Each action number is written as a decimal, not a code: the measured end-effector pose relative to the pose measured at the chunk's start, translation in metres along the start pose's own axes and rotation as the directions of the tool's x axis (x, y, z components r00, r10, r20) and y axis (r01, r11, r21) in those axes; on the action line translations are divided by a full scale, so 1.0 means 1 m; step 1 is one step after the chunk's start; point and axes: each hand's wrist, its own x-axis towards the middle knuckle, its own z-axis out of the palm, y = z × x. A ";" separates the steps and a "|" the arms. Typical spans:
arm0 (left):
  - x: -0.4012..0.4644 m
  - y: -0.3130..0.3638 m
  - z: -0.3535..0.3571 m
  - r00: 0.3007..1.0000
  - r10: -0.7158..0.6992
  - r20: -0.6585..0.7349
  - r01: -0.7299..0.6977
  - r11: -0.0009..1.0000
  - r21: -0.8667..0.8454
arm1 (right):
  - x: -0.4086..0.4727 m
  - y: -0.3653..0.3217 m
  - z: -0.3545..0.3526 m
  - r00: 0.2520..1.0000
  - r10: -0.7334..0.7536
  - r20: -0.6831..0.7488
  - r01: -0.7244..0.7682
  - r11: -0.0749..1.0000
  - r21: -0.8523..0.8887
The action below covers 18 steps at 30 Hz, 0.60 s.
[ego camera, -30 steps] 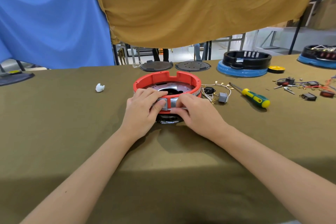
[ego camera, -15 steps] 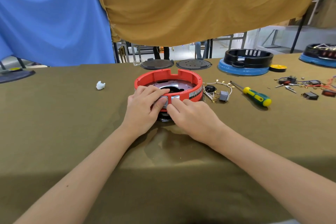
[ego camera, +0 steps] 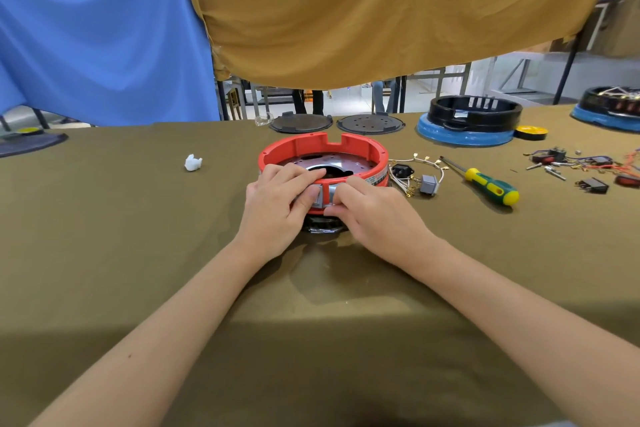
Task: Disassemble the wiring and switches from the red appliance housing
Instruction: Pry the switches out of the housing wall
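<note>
Red housing (ego camera: 372, 152) sits mid-bench (ego camera: 104, 253); left hand (ego camera: 277, 208) grips its near rim, thumb on the silver panel (ego camera: 323, 193); right hand (ego camera: 375, 215) pinches that panel from the other side; risk: a hard pry could snap the plastic or skid the housing into the loose wiring (ego camera: 414, 177) just beside it; versus a second back, the right hand's fingers have crept up onto the panel, housing unmoved.

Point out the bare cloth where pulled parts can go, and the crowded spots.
Free: the cloth between the white scrap and the red housing, and the near stretch beside the forearms. Crowded: right of the housing, with loose wiring, screwdriver and switches.
</note>
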 end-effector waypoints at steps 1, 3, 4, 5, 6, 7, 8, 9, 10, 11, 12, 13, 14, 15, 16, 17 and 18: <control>0.000 0.000 0.000 1.000 -0.002 0.001 0.002 1.000 0.001 | 0.001 0.000 -0.001 1.000 -0.001 -0.006 0.001 1.000 0.005; 0.000 0.001 -0.001 1.000 -0.006 0.002 0.006 1.000 -0.002 | 0.002 0.000 -0.003 0.999 -0.037 -0.007 0.037 0.999 -0.021; 0.000 0.001 -0.001 1.000 -0.006 0.002 0.006 1.000 -0.004 | 0.004 -0.001 -0.004 0.997 -0.070 0.011 0.071 0.996 -0.047; 0.000 0.002 -0.001 1.000 -0.005 0.003 0.005 1.000 -0.003 | 0.006 -0.002 -0.006 0.994 -0.104 0.041 0.106 0.991 -0.078; 0.000 0.002 -0.001 1.000 -0.003 0.005 0.003 1.000 0.000 | 0.010 -0.003 -0.008 0.987 -0.138 0.077 0.146 0.983 -0.113; 0.000 0.002 -0.001 1.000 -0.004 0.009 0.004 1.000 0.001 | 0.014 -0.004 -0.010 0.979 -0.168 0.115 0.184 0.972 -0.147; 0.000 0.002 -0.002 1.000 -0.008 0.013 0.008 1.000 0.001 | 0.018 -0.005 -0.013 0.970 -0.184 0.158 0.211 0.961 -0.177; 0.000 0.001 -0.001 1.000 -0.012 0.016 0.012 1.000 -0.001 | 0.021 -0.007 -0.014 0.964 -0.177 0.198 0.216 0.956 -0.199; 0.000 0.001 -0.001 1.000 -0.014 0.019 0.014 1.000 -0.001 | 0.024 -0.009 -0.015 0.962 -0.165 0.220 0.212 0.954 -0.212; 0.000 0.001 -0.001 1.000 -0.016 0.021 0.016 1.000 0.001 | 0.026 -0.010 -0.016 0.960 -0.155 0.234 0.207 0.954 -0.215; 0.000 0.001 -0.002 1.000 -0.017 0.024 0.017 1.000 0.005 | 0.027 -0.011 -0.015 0.958 -0.142 0.247 0.196 0.959 -0.207; 0.000 0.001 -0.002 0.999 -0.019 0.028 0.019 1.000 0.008 | 0.028 -0.011 -0.014 0.959 -0.111 0.262 0.163 0.969 -0.188; 0.000 0.001 -0.003 0.999 -0.020 0.031 0.019 1.000 0.006 | 0.028 -0.010 -0.012 0.962 -0.056 0.267 0.100 0.983 -0.154; 0.000 0.001 -0.003 0.999 -0.019 0.035 0.019 1.000 -0.002 | 0.027 -0.007 -0.011 0.965 0.024 0.261 0.004 0.995 -0.104; -0.001 0.000 -0.004 0.999 -0.017 0.038 0.018 1.000 -0.015 | 0.024 -0.003 -0.010 0.963 0.102 0.248 -0.095 0.995 -0.039; -0.001 -0.001 -0.005 0.999 -0.017 0.039 0.018 0.999 -0.032 | 0.019 0.000 -0.010 0.956 0.174 0.236 -0.186 0.982 0.030; -0.001 -0.003 -0.007 0.999 -0.018 0.037 0.020 0.999 -0.049 | 0.015 0.004 -0.009 0.945 0.235 0.229 -0.261 0.961 0.093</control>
